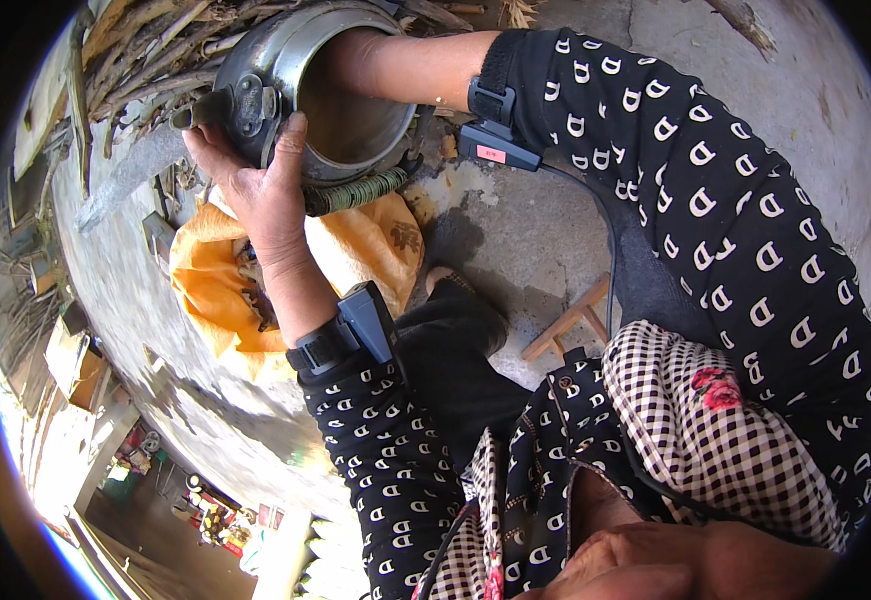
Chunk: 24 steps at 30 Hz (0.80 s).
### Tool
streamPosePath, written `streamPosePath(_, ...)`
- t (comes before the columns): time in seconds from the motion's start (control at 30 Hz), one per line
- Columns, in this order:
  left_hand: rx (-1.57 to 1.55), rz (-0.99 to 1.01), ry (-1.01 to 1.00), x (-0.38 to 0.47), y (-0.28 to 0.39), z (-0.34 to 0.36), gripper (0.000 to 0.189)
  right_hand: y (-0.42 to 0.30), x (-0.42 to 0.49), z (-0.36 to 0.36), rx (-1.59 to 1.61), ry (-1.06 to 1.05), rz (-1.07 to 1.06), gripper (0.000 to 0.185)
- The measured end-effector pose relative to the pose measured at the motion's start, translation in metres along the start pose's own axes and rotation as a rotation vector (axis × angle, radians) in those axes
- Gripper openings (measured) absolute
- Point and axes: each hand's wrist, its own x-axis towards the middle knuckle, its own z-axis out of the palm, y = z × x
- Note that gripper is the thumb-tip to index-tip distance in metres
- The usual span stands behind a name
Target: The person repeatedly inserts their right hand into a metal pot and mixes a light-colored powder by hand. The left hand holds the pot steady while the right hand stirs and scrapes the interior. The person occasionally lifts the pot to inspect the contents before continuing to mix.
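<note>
A tilted metal pot (pixel 263 56), darkened on the outside, has its open mouth turned towards me. Water seems to splash from it at the left. My left hand (pixel 255 176) is at the pot's side, with the thumb and fingers around the metal lug and handle mount. A handle wrapped in green cord (pixel 364 191) hangs below the rim. My right forearm (pixel 428 67) reaches into the mouth; the right hand itself is hidden inside. Both wrists wear strapped dark devices.
Piled sticks (pixel 158 56) lie behind the pot. An orange woven sack (pixel 210 300) stands open below it. A small wooden stool (pixel 567 322) is near my knee on the partly wet concrete floor (pixel 548 225). A log (pixel 743 22) lies at the top right.
</note>
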Motion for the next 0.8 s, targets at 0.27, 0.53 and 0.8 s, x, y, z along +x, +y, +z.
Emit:
streamPosePath(0.27,0.008,-0.055,0.048,-0.001,0.005,0.008,0.121,-0.036,-0.013,0.026,0.2,-0.046,0.177,0.026)
streamPosePath(0.53,0.005,-0.093,0.051,-0.002,0.005,0.007,0.121,-0.016,-0.001,0.028,0.119,0.176,0.046,0.028)
streamPosePath(0.8,-0.118,-0.128,0.065,-0.002,0.0,0.003,0.119,-0.038,0.007,0.041,0.146,-0.226,0.204,0.032)
